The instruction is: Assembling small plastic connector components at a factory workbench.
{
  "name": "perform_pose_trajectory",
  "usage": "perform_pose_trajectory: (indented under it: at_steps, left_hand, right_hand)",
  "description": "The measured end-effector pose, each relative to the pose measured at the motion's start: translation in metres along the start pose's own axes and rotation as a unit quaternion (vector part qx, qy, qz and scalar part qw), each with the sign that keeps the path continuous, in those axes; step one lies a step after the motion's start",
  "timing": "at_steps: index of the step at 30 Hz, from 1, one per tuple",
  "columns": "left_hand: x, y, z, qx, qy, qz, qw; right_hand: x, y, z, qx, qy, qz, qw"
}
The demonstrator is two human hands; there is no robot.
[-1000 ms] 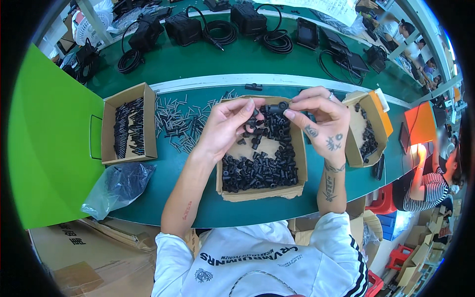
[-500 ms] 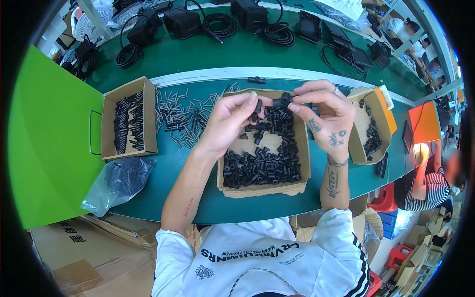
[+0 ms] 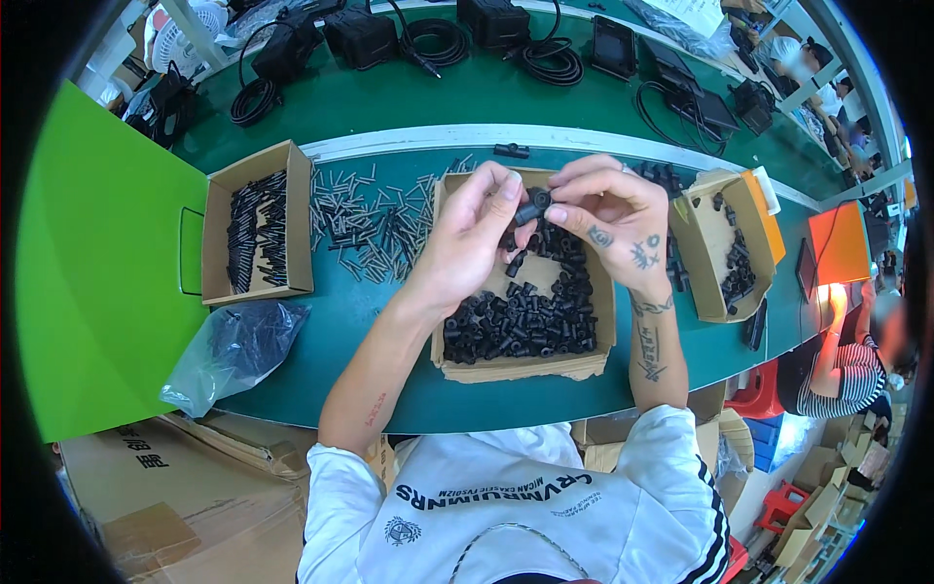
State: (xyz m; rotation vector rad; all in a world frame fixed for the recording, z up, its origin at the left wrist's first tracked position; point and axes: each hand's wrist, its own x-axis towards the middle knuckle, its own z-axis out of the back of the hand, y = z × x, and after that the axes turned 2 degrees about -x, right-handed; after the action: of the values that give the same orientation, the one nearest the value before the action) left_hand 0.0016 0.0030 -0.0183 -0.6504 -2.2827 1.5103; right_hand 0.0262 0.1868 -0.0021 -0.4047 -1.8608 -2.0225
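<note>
Over the middle cardboard box [image 3: 525, 370], a small black tube-shaped fitting [image 3: 534, 205] with a round ringed end is held between my two hands. My left hand [image 3: 475, 229] pinches its left side with thumb and fingers, and another dark piece shows under those fingers, partly hidden. The thumb and fingertips of my right hand [image 3: 623, 222] close on the fitting's right side. Below, many similar black fittings [image 3: 520, 326] lie heaped in the box, with some bare cardboard between the heaps.
Loose metal pins [image 3: 370, 219] lie scattered left of the box. Farther left stands a carton of dark pins [image 3: 258, 234], with a clear plastic bag [image 3: 238, 350] before it. A smaller carton [image 3: 725, 234] of black parts is at right. Cabled black devices [image 3: 360, 39] line the back.
My right hand has moved left, bringing the fitting against my left hand's fingertips. More black parts on the table right of the box are now uncovered.
</note>
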Motion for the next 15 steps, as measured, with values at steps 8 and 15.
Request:
perform_pose_trajectory:
  at_steps: [8, 15]
  left_hand:
    - [-0.003, 0.003, -0.014, 0.006, -0.057, -0.022, 0.998]
    - [-0.001, 0.011, -0.01, -0.01, -0.061, -0.021, 0.998]
  right_hand:
    - [0.0, -0.009, -0.002, -0.02, -0.044, 0.018, 0.999]
    - [0.002, -0.012, 0.0, -0.026, -0.037, 0.035, 0.998]
